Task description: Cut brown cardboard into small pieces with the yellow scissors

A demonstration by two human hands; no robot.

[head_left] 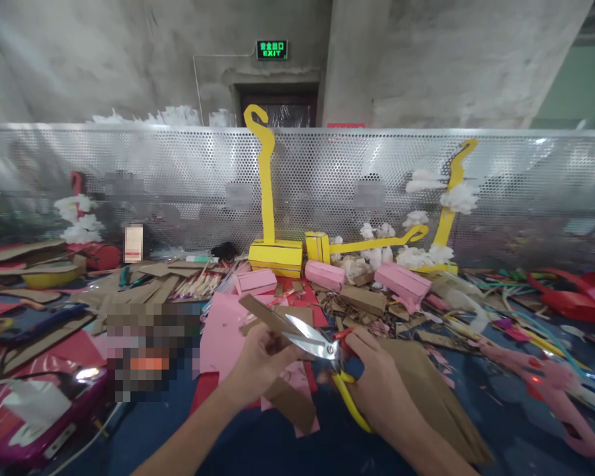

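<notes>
A strip of brown cardboard [262,313] is pinched between the thumb and fingers of my left hand [258,363], which is closed. Scissors [311,342] with a red and a yellow handle are in my right hand [379,377], its fingers wrapped round the handles. Their silver blades are spread, tips pointing left at the cardboard strip beside my left fingers. Another cardboard strip [292,404] lies below my left hand over pink paper [223,337]. Whether the blades touch the held strip is hard to tell.
Yellow hooked shapes [266,178] stand by the perforated metal panel [178,158]. Pink boxes [401,281] and cardboard scraps lie beyond my hands. A pink glue gun [550,383] lies at right, near large cardboard [426,390]. At left sits a purple device [54,423].
</notes>
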